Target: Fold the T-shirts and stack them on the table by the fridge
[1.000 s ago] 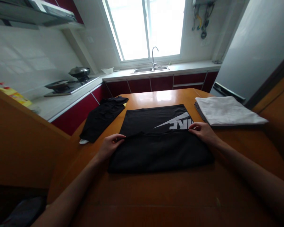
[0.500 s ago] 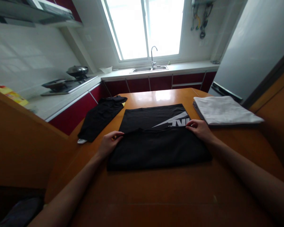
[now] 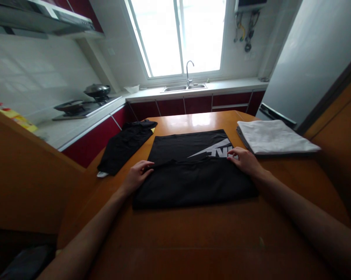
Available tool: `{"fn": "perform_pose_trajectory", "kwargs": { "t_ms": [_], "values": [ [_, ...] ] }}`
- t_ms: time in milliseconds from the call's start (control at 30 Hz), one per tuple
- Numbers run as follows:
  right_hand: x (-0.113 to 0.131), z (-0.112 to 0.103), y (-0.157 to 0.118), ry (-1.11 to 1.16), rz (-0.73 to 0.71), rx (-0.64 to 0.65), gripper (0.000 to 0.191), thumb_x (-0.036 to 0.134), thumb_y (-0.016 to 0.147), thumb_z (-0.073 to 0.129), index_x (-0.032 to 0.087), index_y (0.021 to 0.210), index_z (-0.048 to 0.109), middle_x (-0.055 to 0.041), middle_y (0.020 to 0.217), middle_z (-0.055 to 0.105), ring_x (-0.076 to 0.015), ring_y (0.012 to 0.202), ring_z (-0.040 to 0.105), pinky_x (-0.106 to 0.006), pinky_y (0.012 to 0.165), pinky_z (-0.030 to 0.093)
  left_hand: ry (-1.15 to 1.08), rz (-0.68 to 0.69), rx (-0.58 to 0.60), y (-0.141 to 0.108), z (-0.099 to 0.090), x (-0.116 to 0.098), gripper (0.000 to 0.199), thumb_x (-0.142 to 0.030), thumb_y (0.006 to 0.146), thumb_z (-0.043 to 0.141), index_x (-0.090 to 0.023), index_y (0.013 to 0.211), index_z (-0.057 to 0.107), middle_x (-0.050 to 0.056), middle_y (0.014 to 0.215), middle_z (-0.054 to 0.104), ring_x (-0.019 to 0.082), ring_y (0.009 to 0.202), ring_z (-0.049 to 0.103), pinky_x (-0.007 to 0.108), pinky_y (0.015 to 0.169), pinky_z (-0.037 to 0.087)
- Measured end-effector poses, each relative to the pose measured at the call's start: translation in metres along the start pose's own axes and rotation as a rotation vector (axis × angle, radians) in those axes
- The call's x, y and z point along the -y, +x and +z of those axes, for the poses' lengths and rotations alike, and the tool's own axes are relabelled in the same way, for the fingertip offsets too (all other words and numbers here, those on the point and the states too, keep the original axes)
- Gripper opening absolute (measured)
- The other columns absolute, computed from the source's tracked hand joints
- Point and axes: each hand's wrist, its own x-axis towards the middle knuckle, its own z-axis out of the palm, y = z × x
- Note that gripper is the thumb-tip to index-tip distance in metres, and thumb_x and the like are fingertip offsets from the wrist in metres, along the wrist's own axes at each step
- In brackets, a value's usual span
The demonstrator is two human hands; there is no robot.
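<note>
Across the foreground of my remote view, the wooden table [image 3: 178, 233] presented a smooth, glossy, reddish-brown surface. At its middle lay the black garment [image 3: 193, 182], a flat, matte fabric doubled over, its near part forming a broad four-sided panel with a slightly wavy far edge. At the left end of that edge I observed the left hand [image 3: 136, 177], fingers curved and thumb close beneath them; at the right end, the right hand [image 3: 247, 161] was posed likewise. Both had their fingertips at the cloth and only slightly parted; whether either pinched it, I could not tell. Beyond the fold, the farther panel bore a pale grey print [image 3: 213, 149], a pointed wedge with block letters, partly covered. To the left I noted wrinkled black clothing [image 3: 120, 147]; to the right, a squared stack of folded cloth [image 3: 276, 136], white on top, darker beneath. Farther off were dark red cabinets [image 3: 197, 105], a pale countertop [image 3: 234, 84], a metal sink [image 3: 175, 89] with a curved tap [image 3: 188, 72], and a bright window [image 3: 201, 39].
</note>
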Motion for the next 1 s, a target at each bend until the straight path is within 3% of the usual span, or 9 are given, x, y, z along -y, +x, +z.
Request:
{"fn": "perform_pose_trajectory", "kwargs": {
  "t_ms": [100,167,333,467,633,867,1000],
  "values": [
    [0.017,-0.015,-0.004,-0.042,-0.024,-0.11,0.023,0.028,0.094,0.051,0.019,0.099,0.072,-0.012,0.104,0.07,-0.0277,0.101,0.064,-0.04,0.092,0.049,0.021,0.042,-0.039,-0.003,-0.007,-0.019,0.045,-0.053,0.094,0.053,-0.02,0.12,0.068,0.01,0.126,0.068,0.027,0.122,0.06,0.041,0.109,0.044],
    [0.034,-0.021,-0.01,-0.027,-0.051,-0.158,0.028,0.026,0.096,0.046,0.019,0.103,0.072,-0.0127,0.109,0.07,-0.0276,0.106,0.063,-0.04,0.097,0.048,0.032,0.085,0.01,-0.01,-0.007,-0.037,0.046,-0.051,0.098,0.048,-0.02,0.127,0.065,0.01,0.135,0.064,0.026,0.13,0.056,0.042,0.116,0.039],
    [0.067,-0.006,-0.04,0.0,-0.18,-0.007,0.037,0.023,0.098,0.041,0.021,0.124,0.068,-0.0114,0.13,0.064,-0.0262,0.124,0.059,-0.042,0.109,0.045,0.146,0.198,0.251,-0.032,0.009,-0.069,0.051,-0.05,0.101,0.044,-0.024,0.143,0.055,0.007,0.153,0.05,0.026,0.144,0.042,0.046,0.121,0.033],
    [0.055,0.019,-0.067,-0.16,-0.181,0.118,0.045,0.031,0.101,0.039,0.019,0.14,0.058,-0.012,0.149,0.053,-0.0291,0.144,0.041,-0.052,0.118,0.035,0.288,0.244,0.361,-0.045,0.021,-0.062,0.053,-0.051,0.102,0.044,-0.028,0.149,0.048,0.005,0.16,0.039,0.027,0.15,0.031,0.052,0.122,0.029],
    [0.035,0.027,-0.082,-0.308,-0.119,0.228,0.054,0.044,0.103,0.037,0.022,0.151,0.047,-0.0101,0.161,0.036,-0.0284,0.152,0.025,-0.057,0.121,0.024,0.383,0.262,0.383,-0.053,0.027,-0.045,0.053,-0.048,0.105,0.038,-0.034,0.156,0.035,0.003,0.165,0.029,0.027,0.153,0.023,0.053,0.122,0.024],
    [0.041,0.022,-0.079,-0.35,-0.099,0.263,0.057,0.047,0.103,0.033,0.023,0.154,0.042,-0.0094,0.163,0.031,-0.0271,0.152,0.023,-0.058,0.122,0.017,0.388,0.248,0.382,-0.05,0.021,-0.048,0.055,-0.051,0.105,0.037,-0.031,0.156,0.036,0.005,0.164,0.031,0.028,0.153,0.023,0.055,0.121,0.025],
    [0.044,0.015,-0.074,-0.342,-0.14,0.23,0.058,0.05,0.103,0.032,0.025,0.155,0.039,-0.0084,0.163,0.033,-0.0276,0.152,0.023,-0.058,0.123,0.013,0.377,0.273,0.318,-0.047,0.014,-0.057,0.054,-0.05,0.105,0.037,-0.031,0.155,0.037,0.005,0.163,0.034,0.028,0.152,0.026,0.054,0.122,0.024]
  ]
}}
